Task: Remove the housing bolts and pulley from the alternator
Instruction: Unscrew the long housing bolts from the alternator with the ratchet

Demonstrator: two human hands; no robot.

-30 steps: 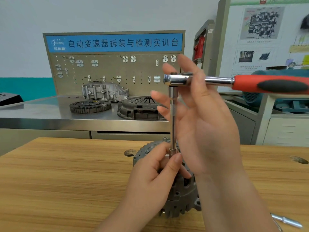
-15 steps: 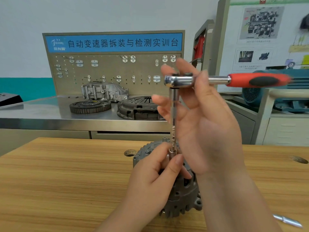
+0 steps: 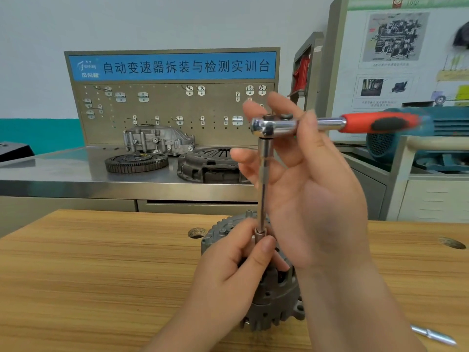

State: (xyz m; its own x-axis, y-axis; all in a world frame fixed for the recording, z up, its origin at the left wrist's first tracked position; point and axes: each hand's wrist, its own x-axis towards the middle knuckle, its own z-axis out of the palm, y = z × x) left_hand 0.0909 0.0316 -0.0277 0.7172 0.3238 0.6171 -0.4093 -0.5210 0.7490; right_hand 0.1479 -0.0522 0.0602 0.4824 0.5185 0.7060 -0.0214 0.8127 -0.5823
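Head | left hand (image 3: 228,273) pinches socket (image 3: 259,235) | right hand (image 3: 317,199), fingers spread, pinches ratchet (image 3: 330,122)

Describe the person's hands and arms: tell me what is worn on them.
The left hand and right hand are bare: no gloves, rings, watch or bracelet show. No sleeve shows on the left forearm or the right forearm. The visible nails look short and unpainted.

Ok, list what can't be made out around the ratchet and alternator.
Head view only.
1. What the socket sits on: hidden by the socket and left hand.
2. Alternator top: covered by the right hand and left hand.
3. Ratchet handle: far end motion-blurred.
4. Metal rod, lower right: one end behind the right forearm.
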